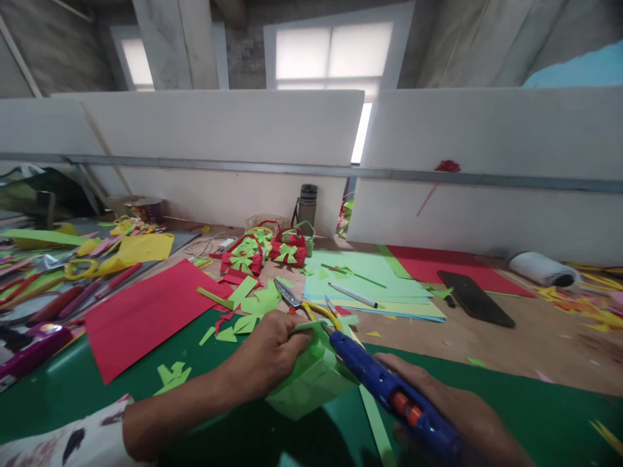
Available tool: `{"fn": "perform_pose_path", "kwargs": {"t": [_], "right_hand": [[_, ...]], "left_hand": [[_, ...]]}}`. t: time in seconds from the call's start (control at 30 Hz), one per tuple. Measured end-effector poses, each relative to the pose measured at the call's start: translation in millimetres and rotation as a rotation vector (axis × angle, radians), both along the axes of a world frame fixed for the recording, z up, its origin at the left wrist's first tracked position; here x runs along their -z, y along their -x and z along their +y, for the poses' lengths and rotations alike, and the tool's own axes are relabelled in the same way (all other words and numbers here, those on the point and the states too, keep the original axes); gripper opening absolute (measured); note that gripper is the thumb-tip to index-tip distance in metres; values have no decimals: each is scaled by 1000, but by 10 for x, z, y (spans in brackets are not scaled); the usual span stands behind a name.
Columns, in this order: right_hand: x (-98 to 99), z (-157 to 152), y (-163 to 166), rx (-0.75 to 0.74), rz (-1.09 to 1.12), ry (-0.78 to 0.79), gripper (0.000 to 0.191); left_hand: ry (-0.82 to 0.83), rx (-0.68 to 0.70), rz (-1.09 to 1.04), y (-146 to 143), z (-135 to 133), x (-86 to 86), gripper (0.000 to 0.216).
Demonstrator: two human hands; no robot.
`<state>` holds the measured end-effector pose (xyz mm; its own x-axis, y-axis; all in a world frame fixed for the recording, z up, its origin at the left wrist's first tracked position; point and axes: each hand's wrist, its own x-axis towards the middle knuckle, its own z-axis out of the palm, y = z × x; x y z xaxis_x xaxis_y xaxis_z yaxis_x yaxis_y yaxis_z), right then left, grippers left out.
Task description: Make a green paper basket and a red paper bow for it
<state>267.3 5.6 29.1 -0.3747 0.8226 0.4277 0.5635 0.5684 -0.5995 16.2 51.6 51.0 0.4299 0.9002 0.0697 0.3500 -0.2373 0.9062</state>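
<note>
Along the back of the table sit the small red paper baskets [243, 258], each with a looped handle and a green paper bow on its front; what is inside them cannot be made out from here. Just behind them stands a dark lidded bottle [307, 204], and far to the left a round tin [146, 209] whose contents are also out of sight. Your left hand [270, 353] is clamped on the top edge of the light green paper box [311, 379], fingers curled over its rim, so its opening is covered and nothing within shows. The box is folded from plain pale green paper, with flat faces and crisp creases. It is tilted, its lower corner over the dark green mat [535, 408] right in front of you. Your right hand [452, 408] is wrapped tight round the handle of the blue glue gun [389, 389]. The gun has an orange trigger, and its nozzle points up at the box's top corner, just beside your left fingers. The yellow-handled scissors [304, 306] lie just beyond the box among green scraps. A red sheet [146, 311] lies to the left, and a stack of pale green sheets [370, 279] with a pen [353, 295] on it lies further back.
</note>
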Motion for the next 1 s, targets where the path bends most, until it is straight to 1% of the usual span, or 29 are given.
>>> {"fn": "perform_pose_path", "kwargs": {"t": [0.1,0.27,0.43,0.53,0.8,0.87,0.9,0.97,1.0], "right_hand": [[3,0,2,6,-17,0,45],[-41,-22,-27,-43,-63,-25,51],[-8,-23,-56,-38,-89,-20,52],[-3,-6,-53,-42,-73,-31,50],[43,-1,24,42,-12,-59,42],[19,-14,23,37,-32,-57,43],[-1,-22,17,29,-46,-61,44],[-44,-36,0,27,-71,-75,46],[-61,-41,-7,54,-67,-82,46]], "left_hand": [[-7,16,1,-5,2,6,28],[41,11,-7,-4,-9,-12,28],[-2,28,1,-10,-4,-9,25],[-11,32,5,-12,3,-14,25],[-41,38,24,0,-4,7,23],[-1,36,-6,0,-4,4,24],[51,26,-27,0,-3,-3,24],[212,-10,-88,-4,0,-22,23],[309,-38,-136,-6,2,-31,21]]}}
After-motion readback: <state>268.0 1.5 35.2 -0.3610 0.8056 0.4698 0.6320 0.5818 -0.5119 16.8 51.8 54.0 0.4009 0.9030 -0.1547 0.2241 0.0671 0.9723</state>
